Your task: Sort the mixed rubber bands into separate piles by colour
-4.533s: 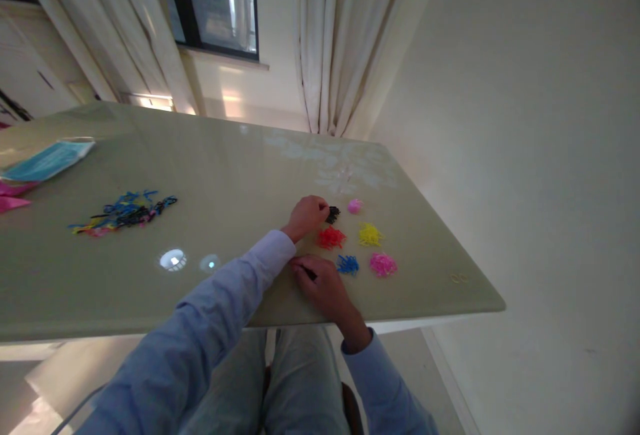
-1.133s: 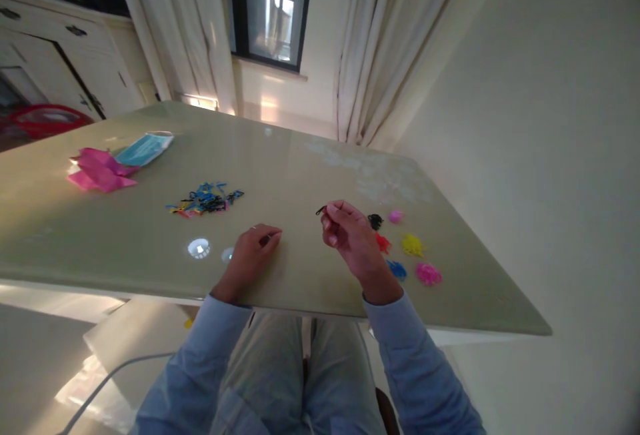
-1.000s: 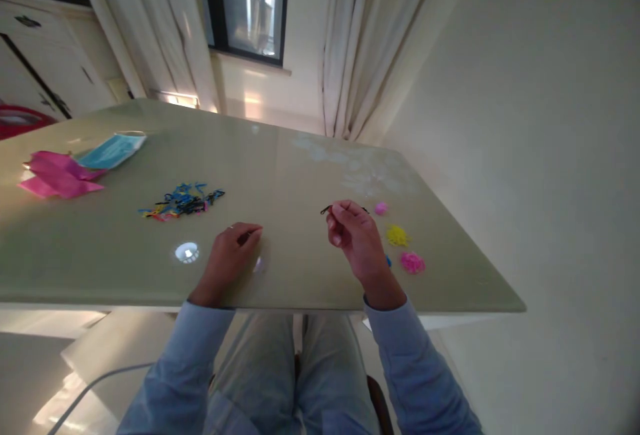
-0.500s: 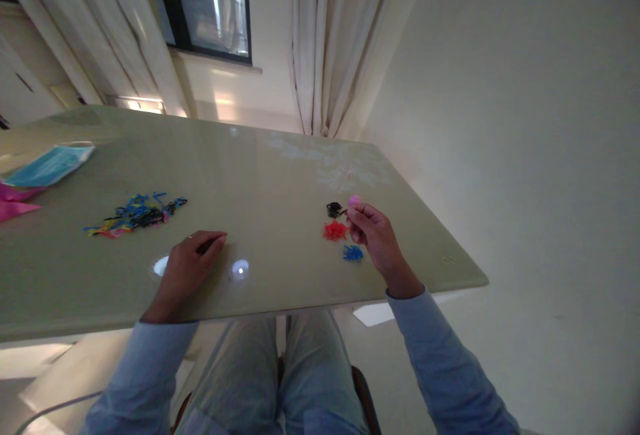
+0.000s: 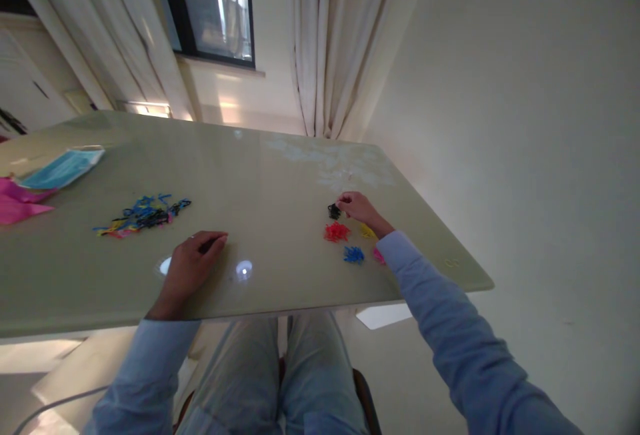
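Small loop-like strands, apparently rubber bands, lie sorted by colour on the right of the table. My right hand (image 5: pixel 356 204) is at the black heap (image 5: pixel 333 211), its thumb and forefinger pinched on what looks like a black rubber band, mostly hidden by the fingers. Closer to me are a red heap (image 5: pixel 337 232) and a blue heap (image 5: pixel 354 255). The wrist and sleeve partly cover a yellow heap (image 5: pixel 367 231) and a pink heap (image 5: pixel 379 256). My left hand (image 5: pixel 193 268) rests on the table, fingers curled closed with nothing visible in them, near a mixed-colour pile (image 5: pixel 147 213).
The pale glossy table (image 5: pixel 280 268) has a near edge just above my legs. At its left lie a blue face mask (image 5: pixel 65 168) and a bright pink sheet-like piece (image 5: pixel 20 203). Beyond the far edge hang curtains (image 5: pixel 327 48) beside a window. A wall stands to the right.
My right hand has moved slightly away from me and left onto the black heap, uncovering parts of the yellow and near pink heaps. My left hand stays put. The view has shifted slightly.
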